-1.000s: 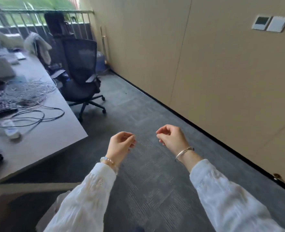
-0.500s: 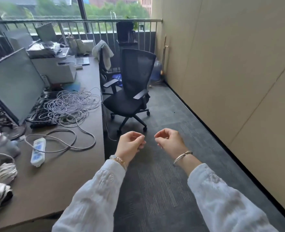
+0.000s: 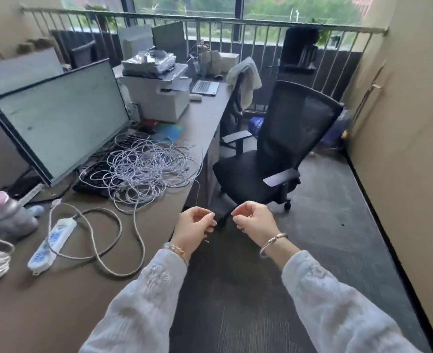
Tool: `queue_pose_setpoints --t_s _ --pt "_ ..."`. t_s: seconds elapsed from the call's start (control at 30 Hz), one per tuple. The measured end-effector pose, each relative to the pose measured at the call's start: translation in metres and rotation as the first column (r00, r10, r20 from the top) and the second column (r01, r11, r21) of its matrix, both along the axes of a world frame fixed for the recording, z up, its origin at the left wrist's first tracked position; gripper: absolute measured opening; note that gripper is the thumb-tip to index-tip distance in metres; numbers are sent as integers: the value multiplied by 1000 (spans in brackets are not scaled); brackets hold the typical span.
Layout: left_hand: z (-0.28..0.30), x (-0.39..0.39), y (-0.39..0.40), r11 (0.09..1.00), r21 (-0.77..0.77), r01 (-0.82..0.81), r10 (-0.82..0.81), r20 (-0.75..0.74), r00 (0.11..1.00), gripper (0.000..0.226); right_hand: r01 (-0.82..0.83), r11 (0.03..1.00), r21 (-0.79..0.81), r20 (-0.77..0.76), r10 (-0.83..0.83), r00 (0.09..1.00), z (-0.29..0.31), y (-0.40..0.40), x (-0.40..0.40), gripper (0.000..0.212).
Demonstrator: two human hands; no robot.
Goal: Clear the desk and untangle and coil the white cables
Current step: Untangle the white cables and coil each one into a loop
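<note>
While both forearms reach forward, left hand (image 3: 195, 226) and right hand (image 3: 254, 223) curl fingers emptily.

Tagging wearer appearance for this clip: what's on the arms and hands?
Both arms are in loose white sleeves with embroidered texture. The left hand has a beaded bracelet at the wrist; the right hand has a thin metal bangle. No gloves.

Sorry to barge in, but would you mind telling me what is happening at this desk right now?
A person stands beside the desk, both hands raised over the floor with fingers curled; neither the left hand nor the right hand clearly holds anything. The tangled white cables lie untouched in a heap over the keyboard, in front of the monitor. A power strip with its looped cord lies nearer.
</note>
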State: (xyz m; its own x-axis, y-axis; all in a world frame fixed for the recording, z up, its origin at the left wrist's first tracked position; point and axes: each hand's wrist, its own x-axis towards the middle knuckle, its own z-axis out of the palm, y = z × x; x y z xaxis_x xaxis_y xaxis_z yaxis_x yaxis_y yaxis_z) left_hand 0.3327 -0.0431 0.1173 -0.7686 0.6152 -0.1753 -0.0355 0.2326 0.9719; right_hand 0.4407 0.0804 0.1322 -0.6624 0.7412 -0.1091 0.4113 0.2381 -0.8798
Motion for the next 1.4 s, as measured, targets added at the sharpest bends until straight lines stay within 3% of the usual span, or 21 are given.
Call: queue_pose_setpoints --t_s 0.23,0.4,0.7,0.97,1.07,1.27,1.4 --pt "-12 -68 80 969 -45 -244 246 66 967 6 -226 974 -24 93 227 969 -26 104 -108 16" --pt "-39 -131 125 943 -83 -324 331 94 939 6 -327 940 -98 166 339 926 -70 156 -195 8" --pt "-75 -224 181 879 -113 -463 476 186 859 4 -409 886 -219 336 461 821 -147 216 -305 53" --pt "-117 -249 204 805 -243 -542 592 248 767 8 -593 774 -222 520 608 600 -194 235 -357 63" --pt "-129 -254 212 765 -281 -580 640 236 731 11 -618 738 -270 508 655 560 -216 239 -375 56" --pt "-155 -247 230 717 -401 -570 684 244 688 9 -705 652 -280 509 723 467 -233 248 -386 11" --pt "-163 -237 241 687 -505 -523 682 199 704 35 -634 521 -572 302 852 428 -205 259 -385 11"
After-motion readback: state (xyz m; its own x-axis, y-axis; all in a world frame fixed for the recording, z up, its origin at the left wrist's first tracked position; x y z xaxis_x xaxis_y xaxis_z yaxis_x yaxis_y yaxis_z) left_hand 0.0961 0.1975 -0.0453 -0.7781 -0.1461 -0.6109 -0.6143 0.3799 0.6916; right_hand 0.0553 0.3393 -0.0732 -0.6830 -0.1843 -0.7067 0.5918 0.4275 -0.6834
